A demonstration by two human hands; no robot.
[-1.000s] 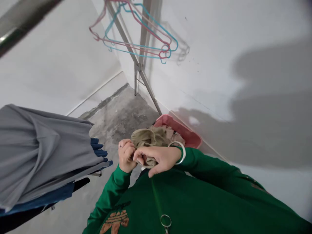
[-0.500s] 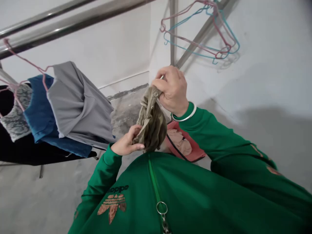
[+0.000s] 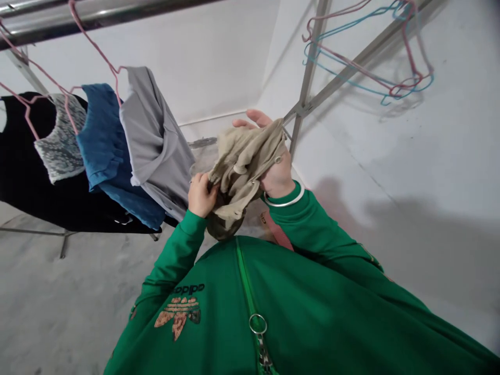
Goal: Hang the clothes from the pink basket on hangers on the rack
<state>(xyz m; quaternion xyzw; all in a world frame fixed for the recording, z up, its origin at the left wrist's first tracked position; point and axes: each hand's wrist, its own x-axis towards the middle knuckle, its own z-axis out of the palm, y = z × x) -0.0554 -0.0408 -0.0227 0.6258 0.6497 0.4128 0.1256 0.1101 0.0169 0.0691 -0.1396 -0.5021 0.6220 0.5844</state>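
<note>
A crumpled khaki shirt (image 3: 244,161) with buttons along one edge is held up in front of my chest. On its left side, my left hand (image 3: 201,195) is closed, gripping a bunched fold. My right hand (image 3: 279,174) supports the opposite side from behind, the cloth lying across its palm. Fingertips of that hand stretch out past the top of the shirt, while its thumb is hidden. Darker cloth of the shirt hangs low between my hands, close to my green jacket (image 3: 312,302).
Left of the shirt, a grey garment (image 3: 150,130), a blue garment (image 3: 103,135) and a black garment (image 3: 23,161) hang on pink hangers from a metal rail (image 3: 117,15). Pink and blue hangers (image 3: 367,67) hang upper right. Part of a pink container (image 3: 278,232) shows below my right wrist.
The shirt has been spread wider between my hands. My right hand has turned from a pinch at its top edge to lying behind the cloth. The view has shifted left.
</note>
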